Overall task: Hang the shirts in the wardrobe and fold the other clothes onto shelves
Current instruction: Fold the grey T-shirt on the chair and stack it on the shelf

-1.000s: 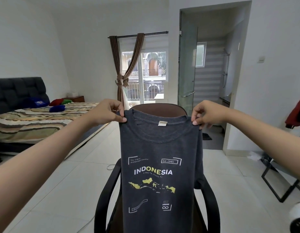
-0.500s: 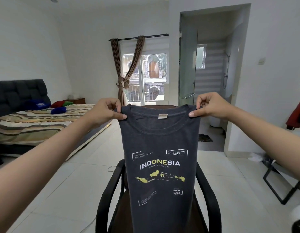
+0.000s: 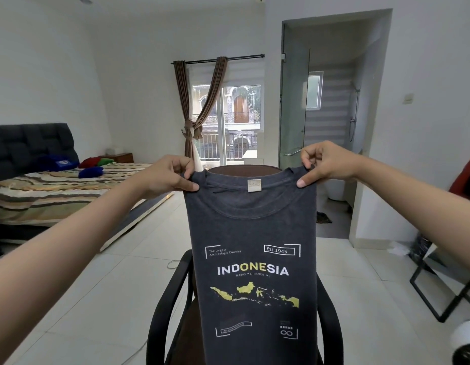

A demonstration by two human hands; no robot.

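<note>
I hold a dark grey T-shirt (image 3: 251, 233) up in front of me, its print side with the word INDONESIA and a yellow map facing me. My left hand (image 3: 168, 177) pinches its left shoulder and my right hand (image 3: 324, 162) pinches its right shoulder. The shirt hangs straight down, sleeves folded behind, and hides most of the chair below it. Its lower hem runs out of the frame.
A brown chair (image 3: 241, 171) with black armrests (image 3: 170, 299) stands right under the shirt. A bed (image 3: 52, 191) with a striped cover lies left. A glass bathroom door (image 3: 293, 114) is ahead right, a black metal frame (image 3: 444, 291) at far right. White tiled floor surrounds the chair.
Both hands have stayed pinched on the shirt's shoulders. The shirt rose in front of the chair's backrest, then came down a little, so the brown top shows again.
</note>
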